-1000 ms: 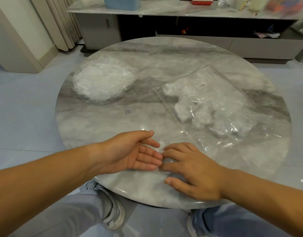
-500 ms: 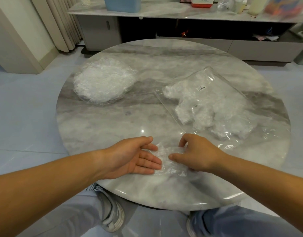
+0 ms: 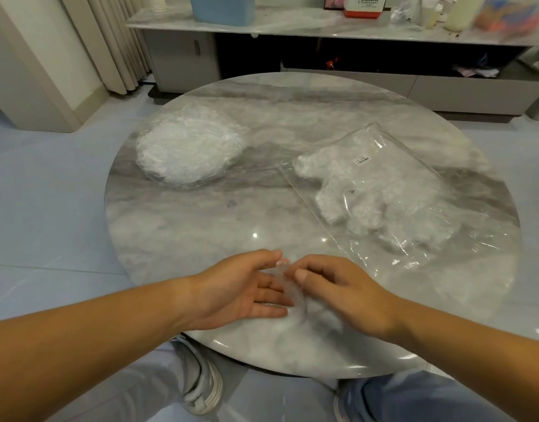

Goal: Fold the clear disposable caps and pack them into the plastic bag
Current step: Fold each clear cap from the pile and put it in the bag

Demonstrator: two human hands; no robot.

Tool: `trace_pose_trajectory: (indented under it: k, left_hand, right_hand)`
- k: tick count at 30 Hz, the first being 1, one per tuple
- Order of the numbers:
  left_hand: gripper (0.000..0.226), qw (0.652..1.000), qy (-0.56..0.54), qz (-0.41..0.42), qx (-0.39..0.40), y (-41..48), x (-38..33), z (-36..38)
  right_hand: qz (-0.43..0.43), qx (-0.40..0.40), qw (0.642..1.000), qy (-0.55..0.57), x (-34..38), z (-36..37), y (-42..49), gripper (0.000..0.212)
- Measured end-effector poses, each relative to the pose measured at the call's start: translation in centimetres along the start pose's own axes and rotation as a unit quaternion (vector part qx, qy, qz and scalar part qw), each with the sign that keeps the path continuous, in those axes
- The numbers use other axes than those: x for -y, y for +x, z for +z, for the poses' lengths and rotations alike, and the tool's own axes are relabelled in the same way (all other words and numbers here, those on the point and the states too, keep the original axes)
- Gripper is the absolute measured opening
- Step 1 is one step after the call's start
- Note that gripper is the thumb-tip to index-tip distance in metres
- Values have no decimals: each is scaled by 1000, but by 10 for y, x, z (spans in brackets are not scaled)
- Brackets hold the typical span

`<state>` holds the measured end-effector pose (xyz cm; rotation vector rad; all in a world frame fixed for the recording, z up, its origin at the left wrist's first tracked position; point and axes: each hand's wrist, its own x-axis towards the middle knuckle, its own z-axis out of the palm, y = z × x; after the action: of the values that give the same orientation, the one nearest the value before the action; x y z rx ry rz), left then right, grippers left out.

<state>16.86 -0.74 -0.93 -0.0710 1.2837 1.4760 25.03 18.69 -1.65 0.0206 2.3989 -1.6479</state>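
A clear crumpled cap (image 3: 288, 289) lies at the near edge of the round marble table (image 3: 219, 214), between my two hands. My left hand (image 3: 246, 289) holds its left side, thumb on top and fingers stretched underneath. My right hand (image 3: 338, 287) grips the cap's right side with curled fingers and thumb. A heap of loose clear caps (image 3: 189, 150) sits at the table's far left. The clear plastic bag (image 3: 393, 190), with several folded caps inside and a small label, lies at the right, its mouth toward me.
My knees and a grey shoe (image 3: 207, 388) show below the table's near edge. Behind the table stands a low cabinet (image 3: 323, 28) carrying a blue container, bottles and a box. Pale floor tiles surround the table.
My right hand lifted from flat on the table, curled and gathered the cap toward my left hand. The left thumb closed down over the cap. The view tilted slightly down.
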Motion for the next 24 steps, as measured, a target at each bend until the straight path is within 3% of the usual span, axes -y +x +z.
trace_pose_trajectory:
  k: [5,8,12,15,19,21,24]
  left_hand:
    - [53,999,35,-13,3,-10,-16,-4]
    - [42,988,127,38,-84,-9,-21,-8]
    - [39,882,406,115,-211,-4,-14,-18]
    - [42,842,467,122,-242,0,-9,-22]
    - [37,850,457,122,-232,5,-12,-18]
    - [36,870,432,107,-213,7,-12,-16]
    - [28,862,452,102,-206,10,-12,-15]
  right_hand:
    - [-57,69,986,-142,1,-3,-6,42]
    - [-86,97,966,-223,1,0,-6,44]
    - [-97,113,938,-314,-4,4,-9,66]
    - [-146,111,911,-369,-9,9,-13,61]
    - [-185,97,872,-443,-20,15,-20,58]
    - [-178,98,870,-449,-24,15,-21,61]
    - [-168,96,877,-439,-26,17,-22,64]
